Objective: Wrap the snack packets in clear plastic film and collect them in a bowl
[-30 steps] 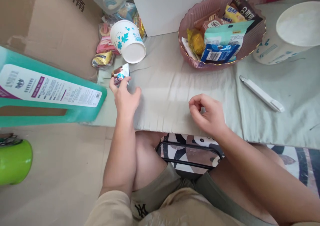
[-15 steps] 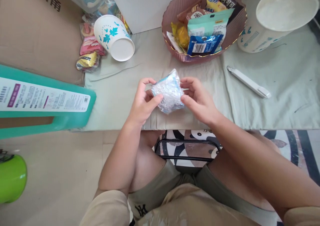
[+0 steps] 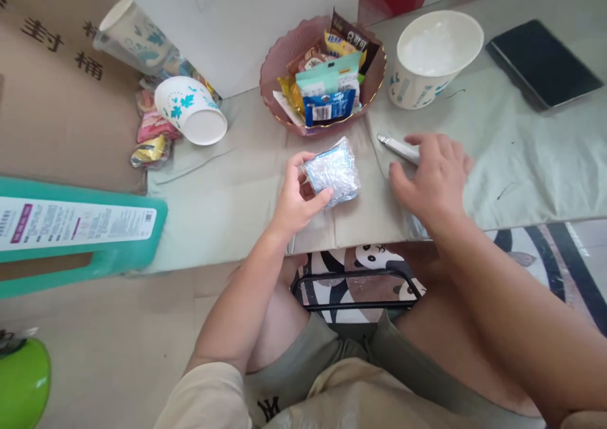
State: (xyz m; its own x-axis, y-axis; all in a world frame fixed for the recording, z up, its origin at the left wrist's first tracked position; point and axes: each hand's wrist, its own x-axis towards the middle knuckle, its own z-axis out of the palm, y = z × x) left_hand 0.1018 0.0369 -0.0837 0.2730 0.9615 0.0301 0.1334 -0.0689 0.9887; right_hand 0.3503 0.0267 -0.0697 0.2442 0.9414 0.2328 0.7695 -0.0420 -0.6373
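My left hand [image 3: 300,196] grips a small, blocky packet [image 3: 334,174] in crinkled clear wrap with blue showing through. Its thumb presses the near face and the fingers go behind. Over to the right, my right hand [image 3: 434,175] is spread above a white utility knife [image 3: 399,149] lying on the cloth. Thumb and fingers are apart, and the palm side hides the knife's near end. Whether the fingertips touch the knife I cannot tell.
Behind the packet stands a pink ribbed bowl [image 3: 277,110] of snack packets. To its right are a large paper cup [image 3: 412,88] and a dark tablet-like device [image 3: 543,64]. A tipped paper cup [image 3: 190,110], wrapped snacks [image 3: 154,132] and a green-framed container [image 3: 159,227] are at left.
My right hand has let go of the wrapped packet and moved right, over the utility knife. My left hand still holds the packet. The view has shifted to the right.
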